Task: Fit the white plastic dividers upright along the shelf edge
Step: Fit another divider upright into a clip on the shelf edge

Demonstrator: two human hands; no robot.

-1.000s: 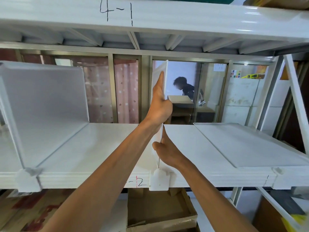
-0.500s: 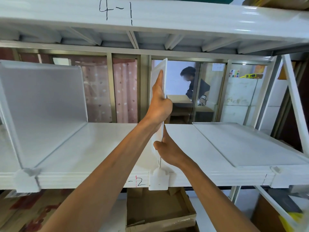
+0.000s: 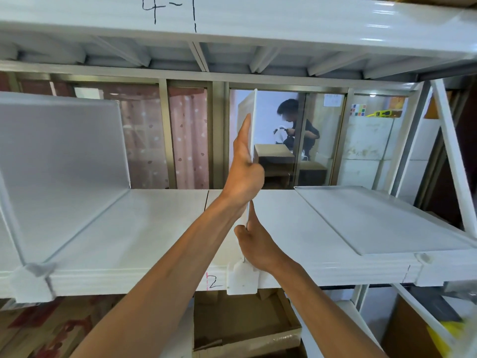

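A white plastic divider (image 3: 248, 109) stands upright, edge-on to me, at the middle of the white shelf (image 3: 160, 228). My left hand (image 3: 244, 171) grips its front edge high up, index finger stretched along it. My right hand (image 3: 254, 242) pinches the same edge low down, just above the white clip (image 3: 242, 279) on the shelf's front lip. Another divider (image 3: 59, 161) stands upright at the left in its own clip (image 3: 31, 282). A third divider (image 3: 374, 218) lies flat on the shelf at the right.
The upper shelf (image 3: 232, 19), marked "4-1", hangs close overhead. A slanted white brace (image 3: 451, 151) crosses the right end. An open cardboard box (image 3: 242, 329) sits below the shelf. Behind the glass at the back a person bends over a table.
My hands and the middle divider have hardly moved. The person behind the glass has shifted to the right.
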